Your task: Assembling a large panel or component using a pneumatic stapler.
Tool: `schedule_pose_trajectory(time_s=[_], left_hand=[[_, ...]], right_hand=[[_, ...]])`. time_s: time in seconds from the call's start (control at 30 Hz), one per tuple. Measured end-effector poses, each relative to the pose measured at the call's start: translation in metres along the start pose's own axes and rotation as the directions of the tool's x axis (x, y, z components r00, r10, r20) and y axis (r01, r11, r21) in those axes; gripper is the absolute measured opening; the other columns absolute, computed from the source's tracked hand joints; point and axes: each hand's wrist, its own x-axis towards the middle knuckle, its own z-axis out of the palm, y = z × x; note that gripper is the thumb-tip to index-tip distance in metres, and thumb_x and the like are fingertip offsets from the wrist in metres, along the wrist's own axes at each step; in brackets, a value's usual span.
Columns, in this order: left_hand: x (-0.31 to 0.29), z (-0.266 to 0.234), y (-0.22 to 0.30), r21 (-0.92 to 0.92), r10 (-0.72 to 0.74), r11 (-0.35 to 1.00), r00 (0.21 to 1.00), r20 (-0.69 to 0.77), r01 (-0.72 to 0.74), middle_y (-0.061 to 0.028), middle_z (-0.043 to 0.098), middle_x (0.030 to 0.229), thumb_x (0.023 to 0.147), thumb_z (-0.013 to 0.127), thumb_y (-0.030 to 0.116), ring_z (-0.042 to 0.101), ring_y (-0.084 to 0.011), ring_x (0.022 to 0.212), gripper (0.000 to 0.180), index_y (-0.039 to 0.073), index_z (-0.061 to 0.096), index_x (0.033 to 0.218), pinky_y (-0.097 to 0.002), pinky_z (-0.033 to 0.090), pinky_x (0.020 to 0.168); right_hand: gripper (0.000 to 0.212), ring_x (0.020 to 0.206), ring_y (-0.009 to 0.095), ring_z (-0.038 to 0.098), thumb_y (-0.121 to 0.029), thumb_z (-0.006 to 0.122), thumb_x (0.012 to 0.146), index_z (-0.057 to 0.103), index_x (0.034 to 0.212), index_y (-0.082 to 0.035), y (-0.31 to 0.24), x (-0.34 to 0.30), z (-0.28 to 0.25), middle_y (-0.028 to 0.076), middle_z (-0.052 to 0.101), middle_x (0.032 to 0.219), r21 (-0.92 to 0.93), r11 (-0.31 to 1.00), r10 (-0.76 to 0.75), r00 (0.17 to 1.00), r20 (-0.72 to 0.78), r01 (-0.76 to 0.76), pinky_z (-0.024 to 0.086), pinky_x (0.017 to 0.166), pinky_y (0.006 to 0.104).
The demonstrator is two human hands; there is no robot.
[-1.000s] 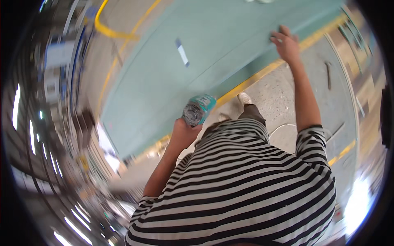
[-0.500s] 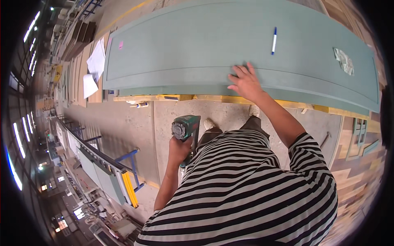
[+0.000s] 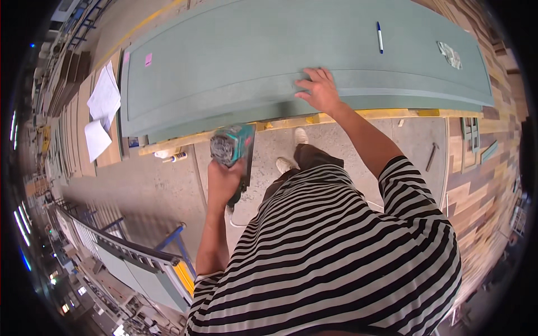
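In my left hand [image 3: 225, 178] is a green and black nail gun [image 3: 232, 147], held by its grip close to the near edge of the panel; it is slightly blurred. My fingers are wrapped round the grip. My right hand [image 3: 319, 91] rests with fingers spread on the long grey-green door panel [image 3: 235, 61], near its front edge. A blue-capped white marker [image 3: 380, 38] lies on the panel farther right. Beyond it is a crumpled clear wrapper [image 3: 450, 55]. A small pink sticker [image 3: 148, 60] marks the left end.
Yellow-edged supports [image 3: 269, 126] run under the panel. Paper sheets [image 3: 103, 98] lie on stacked boards at left. A glue bottle [image 3: 175, 157] and a hammer [image 3: 432, 157] are on the floor. At lower left stands a rack [image 3: 126, 246] with panels; wood-patterned boards [image 3: 476, 196] cover the right.
My left hand has brought the nail gun left and up towards the panel's edge. The view has shifted and turned; my right hand still lies on the panel, and my feet have stepped.
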Motion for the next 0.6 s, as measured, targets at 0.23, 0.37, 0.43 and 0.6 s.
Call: schedule_pose_trajectory(time_s=[0.23,0.37,0.43,0.6], left_hand=[[0.084,-0.003,0.019,0.231,0.107,0.965,0.99,0.089,-0.125,-0.0024,0.068,0.074,0.091,0.071,0.014,0.061,-0.0101,0.059,0.018,-0.002,0.071,0.099,-0.0283,0.048,0.056],[0.106,0.01,0.05,0.137,0.129,0.979,0.982,0.14,-0.148,-0.006,0.059,0.054,0.085,0.074,0.017,0.054,-0.0076,0.053,0.031,-0.006,0.061,0.068,-0.0335,0.044,0.049],[0.112,0.007,0.051,0.181,0.096,0.975,0.982,0.162,-0.125,-0.007,0.061,0.055,0.086,0.073,0.017,0.058,-0.0085,0.054,0.03,-0.006,0.062,0.069,-0.033,0.046,0.051],[0.093,-0.019,0.062,0.207,0.02,0.978,1.0,0.023,-0.025,-0.0071,0.064,0.06,0.087,0.072,0.017,0.065,-0.0135,0.054,0.025,-0.005,0.066,0.079,-0.0324,0.051,0.053]], right_hand=[[0.039,0.124,0.032,0.052,-0.031,0.085,0.077,0.076,0.113,-0.018,-0.001,0.002,0.007,0.011,0.059,0.131,0.087,0.995,-0.046,0.995,-0.085,0.053,0.037,0.112,0.0483],[0.037,0.122,0.031,0.054,-0.031,0.085,0.077,0.075,0.11,-0.017,0.003,0.0,0.012,0.01,0.06,0.13,0.049,0.993,-0.1,0.984,-0.146,0.109,0.04,0.111,0.0485],[0.036,0.122,0.031,0.055,-0.031,0.084,0.077,0.075,0.109,-0.017,0.003,0.002,0.013,0.01,0.06,0.13,0.056,0.99,-0.122,0.978,-0.167,0.133,0.04,0.111,0.0488],[0.038,0.121,0.03,0.055,-0.031,0.083,0.075,0.076,0.108,-0.016,-0.001,0.006,0.009,0.01,0.061,0.127,0.1,0.99,-0.081,0.983,-0.167,0.099,0.039,0.111,0.0498]])
